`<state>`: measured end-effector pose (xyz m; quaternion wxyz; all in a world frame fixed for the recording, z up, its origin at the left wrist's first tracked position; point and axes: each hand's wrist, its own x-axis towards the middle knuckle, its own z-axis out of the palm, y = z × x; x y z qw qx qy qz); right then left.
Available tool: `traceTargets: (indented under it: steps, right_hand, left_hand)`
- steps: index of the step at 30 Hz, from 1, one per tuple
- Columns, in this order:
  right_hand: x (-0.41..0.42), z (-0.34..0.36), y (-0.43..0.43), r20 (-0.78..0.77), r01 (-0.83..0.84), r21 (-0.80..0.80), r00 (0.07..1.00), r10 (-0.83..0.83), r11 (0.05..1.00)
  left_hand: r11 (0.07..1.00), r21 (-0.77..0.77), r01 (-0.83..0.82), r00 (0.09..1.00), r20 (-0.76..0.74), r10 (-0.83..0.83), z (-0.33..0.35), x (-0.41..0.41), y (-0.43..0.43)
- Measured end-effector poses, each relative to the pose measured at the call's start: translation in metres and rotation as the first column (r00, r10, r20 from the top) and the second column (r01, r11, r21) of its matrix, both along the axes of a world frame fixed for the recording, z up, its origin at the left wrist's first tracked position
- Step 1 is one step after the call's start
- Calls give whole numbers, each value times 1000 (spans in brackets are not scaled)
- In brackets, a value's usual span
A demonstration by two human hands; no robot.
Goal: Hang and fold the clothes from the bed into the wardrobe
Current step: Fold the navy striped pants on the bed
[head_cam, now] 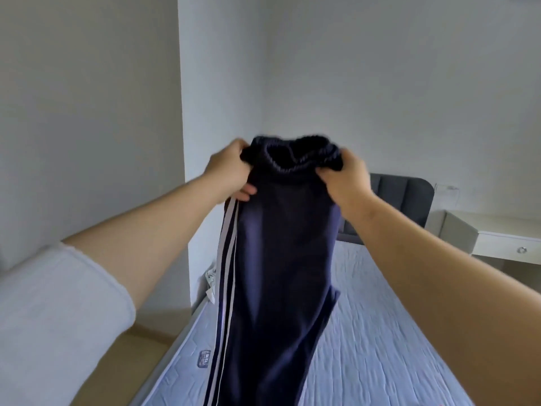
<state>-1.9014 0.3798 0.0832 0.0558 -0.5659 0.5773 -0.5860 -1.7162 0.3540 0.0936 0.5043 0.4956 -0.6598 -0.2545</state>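
A pair of navy track trousers [281, 259] with white side stripes hangs in the air in front of me, above the bed [380, 332]. My left hand [231, 171] grips the left end of the elastic waistband. My right hand [345, 177] grips the right end. The legs drop straight down and run out of the frame at the bottom. The wardrobe is not in view.
The bed has a pale blue quilted mattress and a dark grey padded headboard [401, 197]. A white bedside table with a drawer knob [506, 238] stands at the right. A white wall corner [184, 142] juts out at the left, with a strip of floor [140, 341] beside the bed.
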Motion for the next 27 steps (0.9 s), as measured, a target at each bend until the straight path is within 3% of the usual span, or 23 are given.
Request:
traceTargets:
  steps: [5,9,14,20,24,27]
  right_hand:
    - [5,55,27,90,-121,-339,983,160,933]
    - [10,56,54,83,-190,-352,969,233,917]
    - [14,2,78,96,-282,-161,949,300,946]
    - [13,-114,97,115,-341,144,938,327,929]
    - [17,-202,112,189,-351,404,936,299,845]
    - [20,-264,125,221,-354,610,935,276,709]
  left_hand:
    - [963,-256,79,989,-100,-108,49,9,18]
    - [952,-271,146,975,-126,-185,46,23,39]
    - [963,-163,214,963,-132,-236,-11,40,62]
    - [969,137,204,977,-94,-193,-136,51,78]
    - [947,269,175,984,-71,-162,-229,53,91]
    - [880,426,210,977,-112,-179,-294,57,108]
